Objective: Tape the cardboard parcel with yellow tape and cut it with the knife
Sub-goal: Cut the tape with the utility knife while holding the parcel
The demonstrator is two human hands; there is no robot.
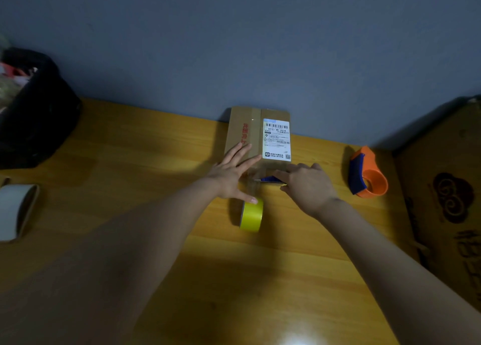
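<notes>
A small cardboard parcel (244,131) with a white shipping label lies on the wooden table (130,162) against the grey wall. My left hand (231,171) rests flat, fingers spread, on the parcel's near left corner, thumb touching the yellow tape roll (252,215) that stands on edge just in front. A strip of tape stretches from the roll up to the parcel's near edge. My right hand (307,186) grips a blue-handled knife (270,180), its blade pointing left at that strip.
An orange and blue tape dispenser (367,178) sits to the right. A large printed cardboard box (447,188) fills the right edge. A white tape roll (15,212) lies at far left, and a black bag (33,110) stands at back left.
</notes>
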